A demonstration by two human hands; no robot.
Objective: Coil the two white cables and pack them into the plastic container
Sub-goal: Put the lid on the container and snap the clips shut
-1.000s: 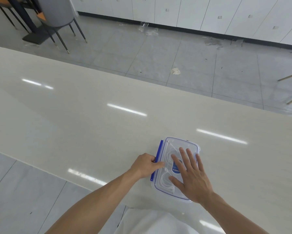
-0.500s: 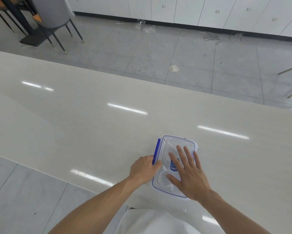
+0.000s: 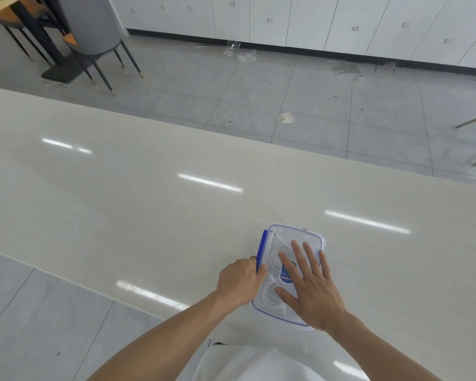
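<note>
The right hand [image 3: 311, 295] is pressing flat, fingers spread wide, on the container lid [image 3: 294, 236]. The left hand [image 3: 239, 281] is curling its fingers around the blue side latch [image 3: 262, 247].

an office-like common room: white locker cabinets [image 3: 300, 20], grey floor tiles [image 3: 231, 86], a long pale table [image 3: 121, 202], a chair [image 3: 99, 31].

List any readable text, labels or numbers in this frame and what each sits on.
Nothing can be read.
Blue sticker on the lid of the clear plastic container with blue trim: pale lines of print, too blurred to read, partly covered by the right hand.
White cabinet doors along the far wall: small square marks only, no legible writing.
</note>
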